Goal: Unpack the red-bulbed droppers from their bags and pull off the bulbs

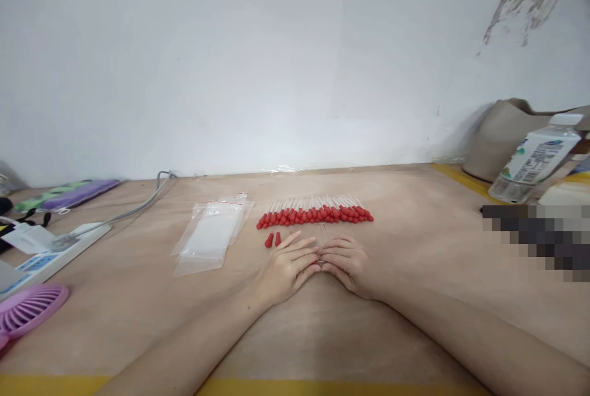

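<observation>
My left hand (291, 267) and my right hand (349, 265) rest on the table with their fingertips meeting. A speck of red rubber bulb shows at the left thumb and finger, and a short clear piece of glass tube (321, 261) lies between the two pinches; the fingers hide most of both. Just beyond the right fingertips lie thin clear glass tubes (323, 233). Two loose red rubber bulbs (273, 240) are beside my left fingers. Behind them is a row of glass droppers with red bulbs (316, 214), their bulbs toward me.
Clear zip bags (209, 233) lie left of the droppers. Further left are a power strip (55, 261) with a grey cable, a pink fan (34, 313) and a purple-and-green pouch (80, 194). At right stand a plastic bottle (537, 159) and a beige container (495, 138).
</observation>
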`<action>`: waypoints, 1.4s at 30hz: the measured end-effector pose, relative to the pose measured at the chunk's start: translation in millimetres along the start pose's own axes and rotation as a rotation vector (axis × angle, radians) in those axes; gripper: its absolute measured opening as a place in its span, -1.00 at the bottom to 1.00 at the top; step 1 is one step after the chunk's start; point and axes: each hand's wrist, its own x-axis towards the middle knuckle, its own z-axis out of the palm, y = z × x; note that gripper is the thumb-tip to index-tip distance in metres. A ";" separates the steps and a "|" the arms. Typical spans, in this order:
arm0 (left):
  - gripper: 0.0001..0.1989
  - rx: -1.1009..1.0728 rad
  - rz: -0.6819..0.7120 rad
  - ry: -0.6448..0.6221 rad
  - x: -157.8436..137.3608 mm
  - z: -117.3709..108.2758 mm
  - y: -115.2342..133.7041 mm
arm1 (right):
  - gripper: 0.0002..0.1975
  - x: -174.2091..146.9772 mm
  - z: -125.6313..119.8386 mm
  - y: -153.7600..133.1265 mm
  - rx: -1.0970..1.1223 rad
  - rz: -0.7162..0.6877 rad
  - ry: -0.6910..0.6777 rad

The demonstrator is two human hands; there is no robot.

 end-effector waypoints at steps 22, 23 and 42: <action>-0.84 -0.091 -0.027 -0.110 -2.7 -3.6 4.1 | -0.86 -2.7 -5.3 -6.1 0.010 -0.059 -0.037; -0.84 -0.096 -0.031 -0.113 -2.7 -3.7 4.0 | -0.87 -2.4 -6.1 -6.6 -0.009 -0.071 -0.030; -0.86 -0.039 0.059 -0.060 -7.9 -10.1 4.8 | -0.80 -7.0 -16.2 -4.5 -0.173 -0.284 0.051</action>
